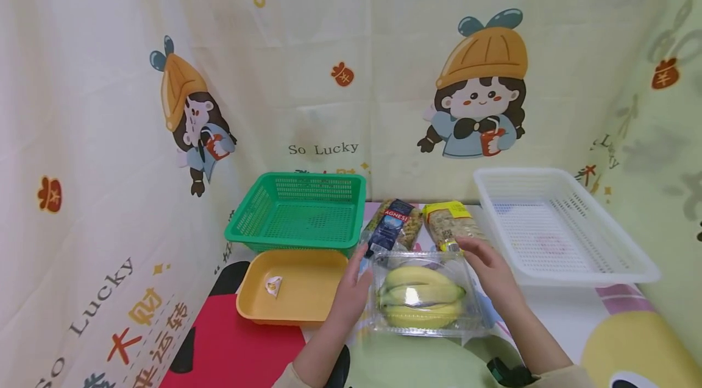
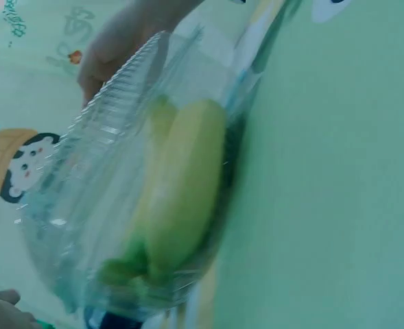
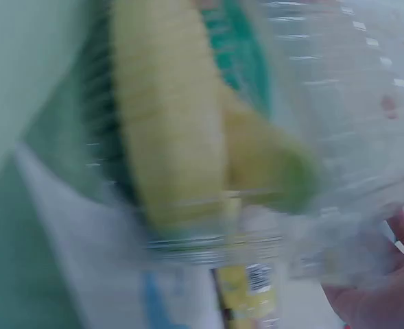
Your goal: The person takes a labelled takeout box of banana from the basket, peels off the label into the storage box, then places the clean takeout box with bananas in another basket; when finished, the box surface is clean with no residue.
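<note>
A clear plastic clamshell box [image 1: 475, 315] holding bananas [image 1: 422, 293] sits at the front middle of the table. On its left side is my left hand [image 1: 353, 290], fingers extended; the left wrist view shows these fingers [image 2: 3, 305] apart from the box. My right hand [image 1: 492, 272] is at the box's far right corner, its fingers reaching forward and inward. In the right wrist view the right hand [image 3: 387, 288] lies beside the box corner; blur hides whether it touches. Whether the lid is fastened cannot be made out.
Behind the box lie a pasta bag [image 1: 393, 223] and a yellow-topped bag [image 1: 452, 220]. A green basket [image 1: 296, 242] and a yellow tray [image 1: 285, 321] with a small white piece [image 1: 273, 285] stand left. At right is a white basket [image 1: 576, 275]. Printed cloth walls enclose the table.
</note>
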`<state>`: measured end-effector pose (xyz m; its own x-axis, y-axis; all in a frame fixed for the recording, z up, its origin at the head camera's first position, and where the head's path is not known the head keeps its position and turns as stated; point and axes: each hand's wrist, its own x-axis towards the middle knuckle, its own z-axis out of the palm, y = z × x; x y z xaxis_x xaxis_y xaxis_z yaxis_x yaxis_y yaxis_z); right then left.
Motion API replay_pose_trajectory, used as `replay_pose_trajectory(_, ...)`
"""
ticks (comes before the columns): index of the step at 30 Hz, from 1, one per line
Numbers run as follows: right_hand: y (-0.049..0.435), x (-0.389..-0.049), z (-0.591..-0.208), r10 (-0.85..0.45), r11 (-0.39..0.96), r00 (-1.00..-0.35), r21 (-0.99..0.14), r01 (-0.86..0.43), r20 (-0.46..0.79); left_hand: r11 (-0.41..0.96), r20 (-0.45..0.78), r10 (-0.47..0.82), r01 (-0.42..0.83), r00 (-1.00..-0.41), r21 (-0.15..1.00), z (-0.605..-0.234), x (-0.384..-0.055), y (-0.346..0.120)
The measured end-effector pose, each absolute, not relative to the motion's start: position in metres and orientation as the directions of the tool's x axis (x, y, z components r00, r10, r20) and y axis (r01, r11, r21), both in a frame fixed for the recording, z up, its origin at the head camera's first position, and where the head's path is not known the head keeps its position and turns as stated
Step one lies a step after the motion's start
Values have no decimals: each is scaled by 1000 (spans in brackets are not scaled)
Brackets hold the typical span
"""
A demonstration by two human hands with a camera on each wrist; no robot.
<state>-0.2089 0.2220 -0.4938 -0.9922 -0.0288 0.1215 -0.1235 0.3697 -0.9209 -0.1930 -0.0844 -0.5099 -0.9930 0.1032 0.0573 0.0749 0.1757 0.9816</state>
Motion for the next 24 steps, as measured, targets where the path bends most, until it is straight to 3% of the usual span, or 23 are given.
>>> replay_pose_trajectory(9,220,-205,-520,-60,263,-996,-962,-80,67,206,62,63,74,-996,976,-532,-193,-70)
replay_pose_trajectory(15,221,-201,-532,-58,240,-996,-967,-80,68,125,80,106,93,-991,988,-545,-195,-69)
replay_pose_trajectory(24,221,-199,-540,-122,93,-990,-992,-86,74,47,76,145,84,-986,995,-553,-196,-68)
